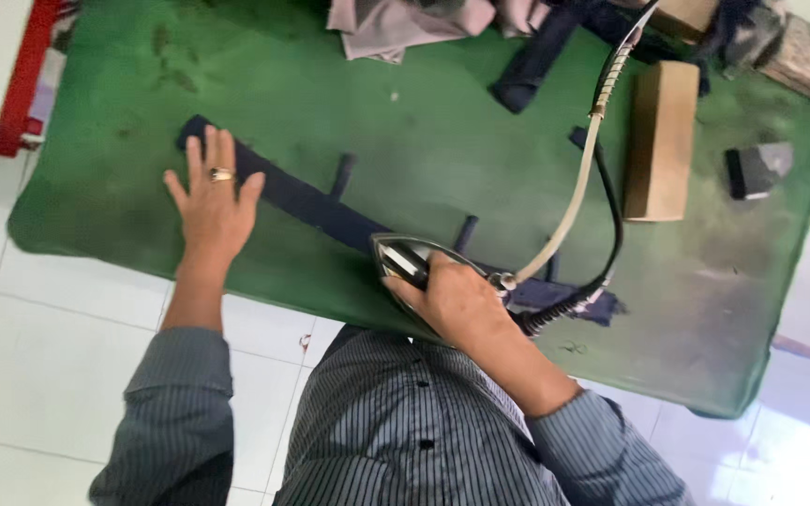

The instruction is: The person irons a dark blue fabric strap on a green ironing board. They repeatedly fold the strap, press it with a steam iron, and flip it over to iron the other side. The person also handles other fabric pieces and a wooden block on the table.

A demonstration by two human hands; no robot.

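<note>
A long dark navy strip of cloth with belt loops [321,211] lies across the green padded ironing table [424,122]. My left hand [211,199], a ring on one finger, lies flat with spread fingers on the strip's left end. My right hand [457,305] grips the handle of a metal steam iron [403,260] that rests on the strip near the table's near edge. A pale hose and a black cord [578,192] run from the iron's back up toward the far side.
A tan wooden block [660,141] lies to the right of the hose, a small dark grey piece [759,170] beyond it. Mauve cloth [405,23] and dark garments [541,52] are piled at the far edge. White floor tiles [49,356] lie below.
</note>
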